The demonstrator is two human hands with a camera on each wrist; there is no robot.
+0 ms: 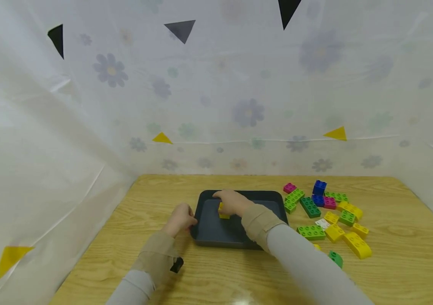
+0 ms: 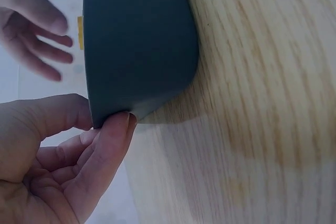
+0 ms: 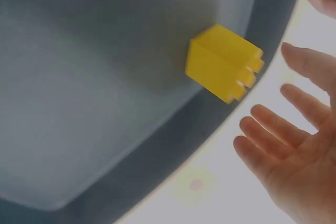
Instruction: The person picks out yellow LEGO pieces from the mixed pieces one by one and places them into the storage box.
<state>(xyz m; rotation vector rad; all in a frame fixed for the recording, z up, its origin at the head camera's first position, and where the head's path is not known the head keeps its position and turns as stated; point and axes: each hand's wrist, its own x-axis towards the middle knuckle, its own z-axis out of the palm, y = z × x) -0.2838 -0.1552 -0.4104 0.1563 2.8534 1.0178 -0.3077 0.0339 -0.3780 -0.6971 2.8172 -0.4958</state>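
A dark grey tray lies on the wooden table. At its left side, my left hand pinches the rim between thumb and fingers; the left wrist view shows this hand gripping the tray edge. Inside the tray stands a yellow brick, its studs upward. My right hand is above the tray beside that brick. In the right wrist view its fingers are spread and apart from the brick, with nothing held.
Right of the tray lie several loose bricks: yellow, light green, dark green, blue, pink and white. A flower-patterned curtain hangs behind and beside the table.
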